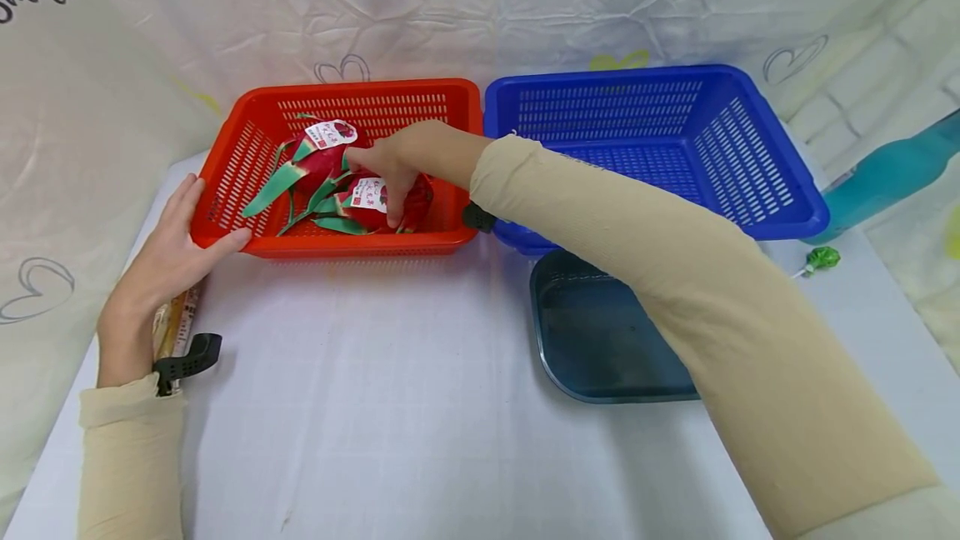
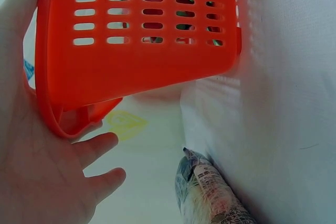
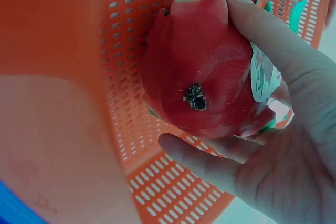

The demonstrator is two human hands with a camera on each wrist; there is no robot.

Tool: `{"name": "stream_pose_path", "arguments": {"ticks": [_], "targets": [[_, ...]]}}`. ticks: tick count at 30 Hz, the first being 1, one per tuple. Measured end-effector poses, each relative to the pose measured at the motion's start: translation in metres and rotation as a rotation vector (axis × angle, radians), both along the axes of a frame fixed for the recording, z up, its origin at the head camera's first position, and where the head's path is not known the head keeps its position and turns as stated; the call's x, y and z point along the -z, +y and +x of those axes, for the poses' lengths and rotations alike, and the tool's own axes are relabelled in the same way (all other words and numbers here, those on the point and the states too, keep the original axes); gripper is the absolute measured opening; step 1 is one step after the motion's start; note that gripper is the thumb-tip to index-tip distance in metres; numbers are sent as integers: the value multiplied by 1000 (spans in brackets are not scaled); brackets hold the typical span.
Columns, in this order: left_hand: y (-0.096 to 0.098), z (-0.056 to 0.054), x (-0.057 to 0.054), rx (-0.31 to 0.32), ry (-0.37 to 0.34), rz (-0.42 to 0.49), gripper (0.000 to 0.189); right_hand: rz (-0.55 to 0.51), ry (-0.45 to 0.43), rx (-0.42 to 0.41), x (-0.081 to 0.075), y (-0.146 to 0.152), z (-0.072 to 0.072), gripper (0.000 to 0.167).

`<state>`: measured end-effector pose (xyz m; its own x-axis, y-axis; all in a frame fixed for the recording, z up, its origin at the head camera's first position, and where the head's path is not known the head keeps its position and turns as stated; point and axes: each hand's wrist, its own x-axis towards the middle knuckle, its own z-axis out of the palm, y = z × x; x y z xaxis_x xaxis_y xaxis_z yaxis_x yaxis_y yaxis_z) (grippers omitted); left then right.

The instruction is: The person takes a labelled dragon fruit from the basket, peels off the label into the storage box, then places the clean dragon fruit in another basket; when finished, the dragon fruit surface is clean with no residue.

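Observation:
In the head view, a red plastic basket (image 1: 360, 247) holds two red dragon fruits with green-tipped scales and white labels. My right hand (image 1: 401, 158) reaches into it and holds the right-hand dragon fruit (image 1: 418, 202), thumb on one side and fingers on the other. The right wrist view shows that dragon fruit (image 3: 205, 77) close up, its dark stem scar facing the camera. Beside it lies the other dragon fruit (image 1: 318, 169). My left hand (image 1: 168, 257) rests against the basket's left end with fingers spread, the thumb touching the front rim.
To the right of the red basket stands a blue basket (image 1: 750, 94), with a dark tray (image 1: 592, 344) in front, partly under my right arm. A teal bottle-like object (image 1: 900, 169) and a green-wrapped lollipop (image 1: 822, 258) lie at far right. Below my left hand lies a clear-wrapped packet (image 2: 210, 192).

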<state>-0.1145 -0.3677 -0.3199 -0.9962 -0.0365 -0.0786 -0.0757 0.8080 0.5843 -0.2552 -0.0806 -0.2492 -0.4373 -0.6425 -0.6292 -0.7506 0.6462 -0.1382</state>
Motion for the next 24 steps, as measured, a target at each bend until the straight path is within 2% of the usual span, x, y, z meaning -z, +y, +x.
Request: {"name": "stream_pose_path", "arguments": {"ticks": [9, 17, 24], "targets": [[2, -2, -2, 3, 0, -4, 96, 3, -3, 36, -2, 2, 0, 91], [2, -1, -2, 0, 1, -6, 96, -58, 2, -12, 2, 2, -1, 87], [1, 2, -2, 9, 1, 1, 95, -48, 12, -27, 5, -1, 0, 85]]}}
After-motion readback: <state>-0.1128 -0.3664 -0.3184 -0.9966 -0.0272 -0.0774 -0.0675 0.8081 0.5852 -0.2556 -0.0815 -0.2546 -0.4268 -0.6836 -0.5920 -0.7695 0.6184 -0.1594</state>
